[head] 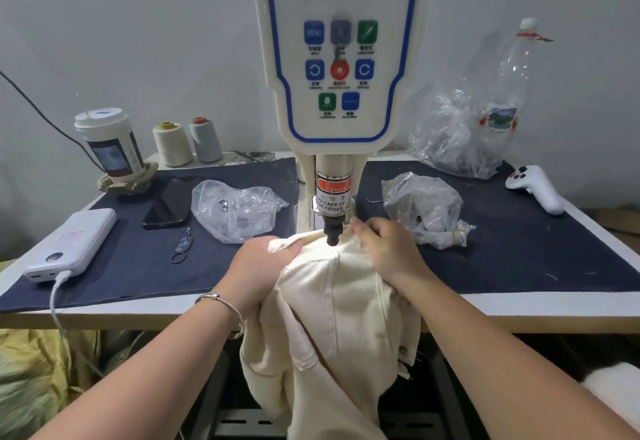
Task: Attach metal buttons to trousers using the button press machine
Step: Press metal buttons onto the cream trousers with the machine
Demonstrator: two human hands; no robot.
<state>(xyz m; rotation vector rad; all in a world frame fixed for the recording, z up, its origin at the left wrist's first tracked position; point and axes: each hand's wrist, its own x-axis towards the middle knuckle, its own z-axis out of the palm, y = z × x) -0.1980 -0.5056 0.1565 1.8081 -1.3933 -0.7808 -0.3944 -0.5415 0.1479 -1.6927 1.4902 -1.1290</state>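
Note:
Cream trousers (332,318) hang over the table's front edge, with the waistband lying under the black punch (333,233) of the button press machine (337,68). My left hand (258,268) grips the waistband just left of the punch, thumb on top of the cloth. My right hand (384,249) pinches the waistband on the right side of the punch. A clear bag holding metal buttons (235,209) lies left of the machine. A second knotted bag (424,207) lies to its right.
On the dark blue mat (519,249) sit a phone (169,202), a white power bank (74,243) with its cable, snips (181,247), a paper cup (109,143), two thread cones (188,143), a white controller (535,188) and a plastic bottle with crumpled bags (485,120).

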